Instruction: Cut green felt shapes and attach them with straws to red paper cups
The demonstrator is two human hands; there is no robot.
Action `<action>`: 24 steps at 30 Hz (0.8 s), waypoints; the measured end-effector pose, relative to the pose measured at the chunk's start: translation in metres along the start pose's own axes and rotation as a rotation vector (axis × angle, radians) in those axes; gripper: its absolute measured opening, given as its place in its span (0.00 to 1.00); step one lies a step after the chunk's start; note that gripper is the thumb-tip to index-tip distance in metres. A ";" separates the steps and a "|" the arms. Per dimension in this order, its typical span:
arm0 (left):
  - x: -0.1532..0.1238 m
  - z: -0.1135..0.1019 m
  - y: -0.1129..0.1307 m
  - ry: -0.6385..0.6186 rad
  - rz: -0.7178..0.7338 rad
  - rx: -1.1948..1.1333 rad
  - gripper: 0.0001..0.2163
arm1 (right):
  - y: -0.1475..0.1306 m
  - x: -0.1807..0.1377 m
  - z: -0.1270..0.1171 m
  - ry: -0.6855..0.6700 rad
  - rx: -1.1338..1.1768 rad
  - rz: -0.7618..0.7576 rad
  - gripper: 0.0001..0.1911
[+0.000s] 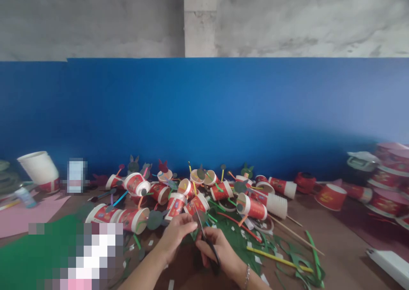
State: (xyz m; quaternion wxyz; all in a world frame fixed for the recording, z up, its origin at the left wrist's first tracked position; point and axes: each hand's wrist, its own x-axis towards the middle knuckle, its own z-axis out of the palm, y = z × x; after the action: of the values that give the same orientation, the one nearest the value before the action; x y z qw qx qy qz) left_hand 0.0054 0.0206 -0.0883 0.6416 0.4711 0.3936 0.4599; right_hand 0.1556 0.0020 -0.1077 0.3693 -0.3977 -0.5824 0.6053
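My right hand (217, 249) is closed around black-handled scissors (207, 239), blades pointing up and away. My left hand (175, 234) pinches a small piece of green paper (194, 233) right at the blades. Both hands sit low in the middle of the brown table (338, 247), just in front of a heap of red and white paper cups (179, 196) with coloured sticks and paper shapes attached.
Green paper scraps (297, 260) and thin sticks (277, 259) lie to the right. A green sheet (28, 251) and pink sheet (22, 215) lie left, near a white tub (38, 167). Stacked red bowls (390, 175) stand far right. A blue wall (204, 111) backs the table.
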 end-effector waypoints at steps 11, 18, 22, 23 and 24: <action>-0.002 0.004 0.006 0.068 0.069 0.030 0.10 | 0.001 0.001 0.002 -0.004 0.006 0.001 0.15; -0.003 0.004 0.007 0.060 0.042 -0.004 0.09 | 0.002 0.000 0.003 0.008 -0.009 -0.014 0.16; -0.003 0.001 0.005 0.070 0.027 -0.027 0.08 | 0.004 0.000 0.001 -0.018 -0.011 0.000 0.18; -0.003 0.001 0.005 0.072 0.024 -0.036 0.07 | 0.004 0.000 0.001 -0.025 -0.010 0.002 0.18; -0.003 0.000 0.005 0.073 0.020 -0.048 0.07 | 0.004 0.000 0.001 -0.031 -0.010 0.004 0.18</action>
State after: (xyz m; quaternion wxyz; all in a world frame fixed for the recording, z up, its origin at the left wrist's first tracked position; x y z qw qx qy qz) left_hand 0.0038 0.0181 -0.0834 0.6332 0.4424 0.4011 0.4923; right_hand 0.1551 0.0013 -0.1113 0.3570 -0.3911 -0.5905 0.6091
